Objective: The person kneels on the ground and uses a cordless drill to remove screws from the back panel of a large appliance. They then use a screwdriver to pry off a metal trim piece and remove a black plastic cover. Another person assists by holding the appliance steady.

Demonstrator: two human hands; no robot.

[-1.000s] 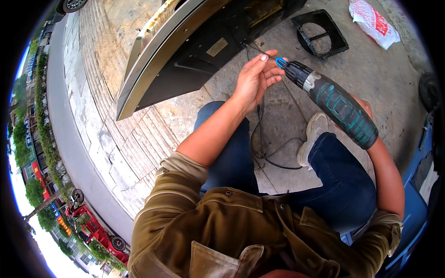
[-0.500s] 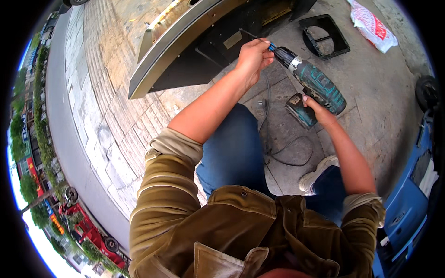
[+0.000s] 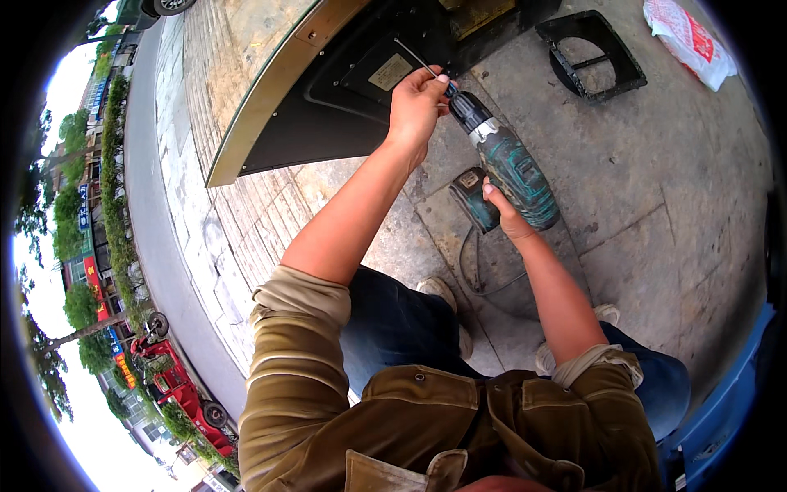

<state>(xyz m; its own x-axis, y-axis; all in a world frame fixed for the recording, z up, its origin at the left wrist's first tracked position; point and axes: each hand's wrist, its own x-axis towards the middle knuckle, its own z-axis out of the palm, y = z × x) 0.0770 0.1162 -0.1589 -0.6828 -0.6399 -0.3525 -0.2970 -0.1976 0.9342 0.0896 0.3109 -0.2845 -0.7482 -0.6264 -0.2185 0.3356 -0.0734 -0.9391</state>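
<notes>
Right hand (image 3: 510, 220) is wrapped round the grip of the drill (image 3: 516, 174), nose angled up-left. Left hand (image 3: 415, 108) is closed to a pinch on the long bit (image 3: 416, 53), just ahead of the chuck. I see the bit's tip over the dark panel of the cabinet (image 3: 316, 115); can't tell from here if it touches. Cable (image 3: 464, 262) on the paving below the drill. Black frame (image 3: 630, 82) lies right of the cabinet, plastic bag (image 3: 680, 37) beyond.
</notes>
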